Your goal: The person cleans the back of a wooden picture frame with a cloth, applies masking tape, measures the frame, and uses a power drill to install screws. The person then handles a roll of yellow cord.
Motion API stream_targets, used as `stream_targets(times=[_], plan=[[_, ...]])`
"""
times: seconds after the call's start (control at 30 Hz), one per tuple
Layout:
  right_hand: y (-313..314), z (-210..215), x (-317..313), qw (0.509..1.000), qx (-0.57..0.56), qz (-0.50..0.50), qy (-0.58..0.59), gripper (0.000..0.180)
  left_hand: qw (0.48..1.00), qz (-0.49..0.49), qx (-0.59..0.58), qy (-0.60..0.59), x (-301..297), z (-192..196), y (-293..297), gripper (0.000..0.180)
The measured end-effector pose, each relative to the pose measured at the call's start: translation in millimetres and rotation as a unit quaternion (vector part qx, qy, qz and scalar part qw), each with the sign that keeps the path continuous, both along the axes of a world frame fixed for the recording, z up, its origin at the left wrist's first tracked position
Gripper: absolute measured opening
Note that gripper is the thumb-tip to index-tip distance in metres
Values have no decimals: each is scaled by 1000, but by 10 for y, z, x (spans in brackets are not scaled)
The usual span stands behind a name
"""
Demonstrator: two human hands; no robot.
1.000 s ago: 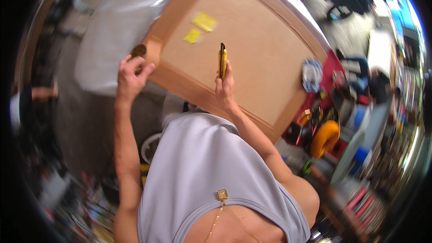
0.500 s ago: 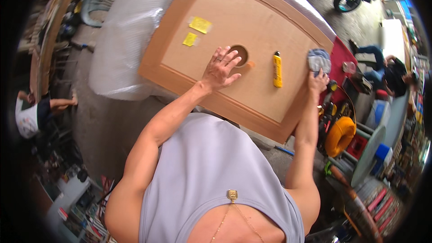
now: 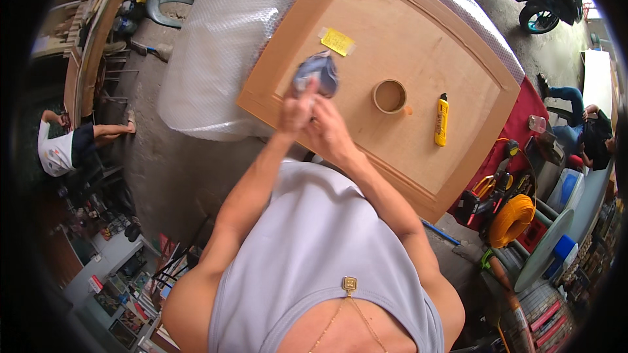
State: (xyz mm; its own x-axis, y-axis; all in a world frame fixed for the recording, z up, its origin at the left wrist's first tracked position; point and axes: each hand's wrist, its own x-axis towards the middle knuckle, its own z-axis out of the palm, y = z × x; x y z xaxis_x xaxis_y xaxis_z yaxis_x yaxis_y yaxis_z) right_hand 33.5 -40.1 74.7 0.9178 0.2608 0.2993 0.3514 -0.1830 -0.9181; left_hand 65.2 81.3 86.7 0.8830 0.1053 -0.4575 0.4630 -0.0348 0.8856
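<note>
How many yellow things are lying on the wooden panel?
2. A yellow utility knife lies on the right part of the wooden panel, beside the tape roll. A yellow paper label is stuck near the upper left, above the hands. Others may be hidden under the hands.

On the wooden panel [image 3: 418, 46] — tape roll [image 3: 390, 96] left of the utility knife [image 3: 442, 119], paper note [image 3: 337, 42] behind.
</note>
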Motion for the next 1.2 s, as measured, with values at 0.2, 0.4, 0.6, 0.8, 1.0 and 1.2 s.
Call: stream_targets(times=[0.2,0.4,0.6,0.8,1.0,1.2], plan=[[282,-416,50,977,-179,-97,56,29,880,-118,406,-218,183,-729,1585,43],[196,-969,24,930,-296,-219,-7,37,753,-226,506,-355,243,-1114,1672,34],[220,-967,26,925,-307,-222,8,43,744,-249,479,-393,1217,-1048,1258,32],[228,-931,43,923,-316,-219,23,47,728,-240,478,-428,2364,-1238,786,33],[232,-920,40,921,-314,-227,38,45,752,-309,471,-342,3266,-1056,277,44],[226,-932,85,918,-317,-233,45,44,674,-202,524,-480,3192,-1346,386,30]])
